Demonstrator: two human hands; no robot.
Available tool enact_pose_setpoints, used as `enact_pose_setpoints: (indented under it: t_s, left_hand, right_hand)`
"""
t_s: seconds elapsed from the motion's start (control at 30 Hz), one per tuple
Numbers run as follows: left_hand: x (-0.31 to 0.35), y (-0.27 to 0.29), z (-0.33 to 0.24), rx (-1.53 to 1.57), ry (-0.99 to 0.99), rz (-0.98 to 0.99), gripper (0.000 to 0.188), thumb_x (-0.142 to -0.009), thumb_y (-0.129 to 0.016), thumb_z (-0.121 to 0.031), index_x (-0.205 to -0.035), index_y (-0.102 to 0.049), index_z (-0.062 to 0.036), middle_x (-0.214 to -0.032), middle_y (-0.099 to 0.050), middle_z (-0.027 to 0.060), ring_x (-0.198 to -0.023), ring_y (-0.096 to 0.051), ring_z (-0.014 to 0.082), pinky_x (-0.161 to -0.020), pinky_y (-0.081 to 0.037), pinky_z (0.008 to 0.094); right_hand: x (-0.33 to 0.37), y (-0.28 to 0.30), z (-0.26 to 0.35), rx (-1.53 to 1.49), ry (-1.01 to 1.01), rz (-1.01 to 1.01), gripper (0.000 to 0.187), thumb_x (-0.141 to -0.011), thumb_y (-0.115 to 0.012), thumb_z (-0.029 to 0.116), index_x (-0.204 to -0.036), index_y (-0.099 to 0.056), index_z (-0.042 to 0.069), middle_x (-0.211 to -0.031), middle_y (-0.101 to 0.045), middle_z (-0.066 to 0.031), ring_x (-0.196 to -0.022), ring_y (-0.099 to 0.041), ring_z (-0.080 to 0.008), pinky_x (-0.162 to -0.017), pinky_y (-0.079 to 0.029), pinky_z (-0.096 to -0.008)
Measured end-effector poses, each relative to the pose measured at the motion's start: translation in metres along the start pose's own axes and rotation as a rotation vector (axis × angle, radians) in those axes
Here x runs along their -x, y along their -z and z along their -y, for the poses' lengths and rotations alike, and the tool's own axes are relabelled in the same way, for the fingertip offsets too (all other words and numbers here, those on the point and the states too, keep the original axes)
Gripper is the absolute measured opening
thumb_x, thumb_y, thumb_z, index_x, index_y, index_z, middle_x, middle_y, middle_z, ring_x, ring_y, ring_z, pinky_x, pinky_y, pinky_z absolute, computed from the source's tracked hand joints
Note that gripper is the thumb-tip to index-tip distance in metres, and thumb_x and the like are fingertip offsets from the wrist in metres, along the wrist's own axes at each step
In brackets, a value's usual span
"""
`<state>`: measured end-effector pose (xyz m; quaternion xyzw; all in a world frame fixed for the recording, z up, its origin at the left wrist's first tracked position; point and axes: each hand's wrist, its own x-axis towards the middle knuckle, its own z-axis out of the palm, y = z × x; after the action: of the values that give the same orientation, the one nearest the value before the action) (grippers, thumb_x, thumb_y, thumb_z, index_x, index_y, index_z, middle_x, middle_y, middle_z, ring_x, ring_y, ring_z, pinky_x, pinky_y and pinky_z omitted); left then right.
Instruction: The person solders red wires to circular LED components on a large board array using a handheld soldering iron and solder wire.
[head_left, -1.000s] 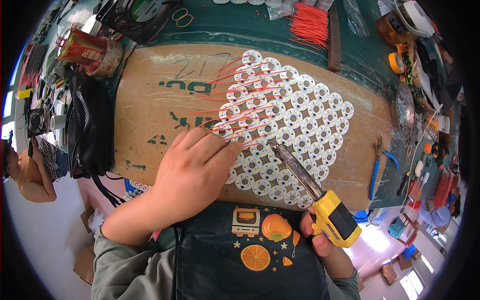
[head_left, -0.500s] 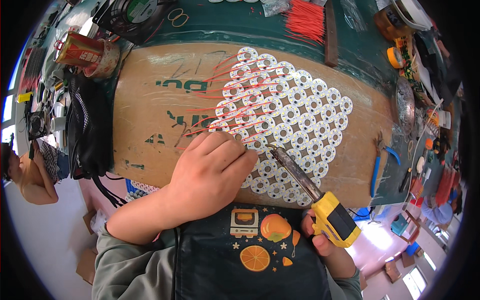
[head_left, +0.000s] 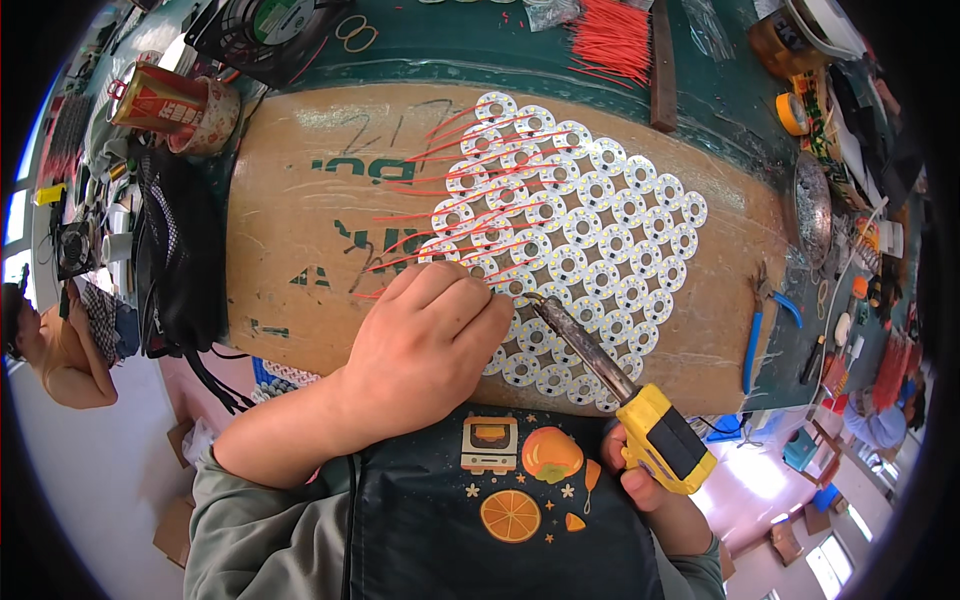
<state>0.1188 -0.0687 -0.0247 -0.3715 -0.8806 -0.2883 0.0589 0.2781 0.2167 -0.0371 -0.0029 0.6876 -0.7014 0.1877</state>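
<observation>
Round white LED boards (head_left: 615,242) lie edge to edge in slanting rows on a brown cardboard sheet (head_left: 290,215). Thin red wires (head_left: 440,182) stick out leftward from the boards on the left side. My left hand (head_left: 415,340) is closed over the lower left boards, fingertips pinched; whatever is between them is hidden. In my right hand (head_left: 640,478) is a yellow and black soldering iron (head_left: 668,438), its bent tip resting at or just above a board beside my left fingertips. I cannot tell whether the tip touches.
Blue-handled pliers (head_left: 753,340) lie at the cardboard's right edge, near a metal dish (head_left: 810,210). At the back are a bundle of red wires (head_left: 610,42), a dark bar (head_left: 662,70) and a black fan (head_left: 265,35). A red can (head_left: 165,105) and black bag (head_left: 178,250) sit left.
The soldering iron and my right hand have shifted slightly left, bringing the tip closer to my left fingertips. My left hand stays almost in place.
</observation>
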Motion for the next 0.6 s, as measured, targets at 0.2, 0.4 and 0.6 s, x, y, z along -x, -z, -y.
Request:
enact_pose_setpoints:
  t_s: [0.2,0.4,0.6]
  left_hand:
    - [-0.0002,0.0005,-0.0006,-0.001,0.003,0.024,0.026,-0.071,-0.064,-0.008,-0.097,-0.066,-0.0022,-0.086,-0.055,0.0052,-0.085,-0.057,0.0222,-0.076,-0.048,0.0347]
    - [0.0000,0.0007,-0.0004,0.002,0.012,0.020,0.024,-0.072,-0.064,-0.008,-0.096,-0.065,-0.0026,-0.086,-0.054,0.0052,-0.085,-0.057,0.0223,-0.075,-0.048,0.0348]
    - [-0.0015,0.0029,-0.0022,-0.006,0.024,0.032,0.024,-0.073,-0.064,-0.008,-0.096,-0.065,-0.0034,-0.086,-0.054,0.0050,-0.084,-0.056,0.0223,-0.075,-0.047,0.0350]
  right_hand:
    - [0.0008,-0.0033,-0.0006,0.019,0.023,-0.024,0.032,-0.088,-0.072,0.034,-0.084,-0.057,0.006,-0.073,-0.058,-0.0030,-0.058,-0.056,-0.0157,-0.053,-0.042,-0.0286]
    - [0.0021,-0.0041,-0.0012,-0.021,0.011,-0.040,0.031,-0.088,-0.073,0.033,-0.087,-0.059,0.005,-0.073,-0.058,-0.0032,-0.058,-0.055,-0.0146,-0.053,-0.042,-0.0286]
    - [-0.0001,-0.0053,0.0040,-0.230,0.025,-0.136,0.033,-0.085,-0.076,0.032,-0.092,-0.062,0.003,-0.074,-0.058,-0.0032,-0.062,-0.054,-0.0135,-0.054,-0.042,-0.0283]
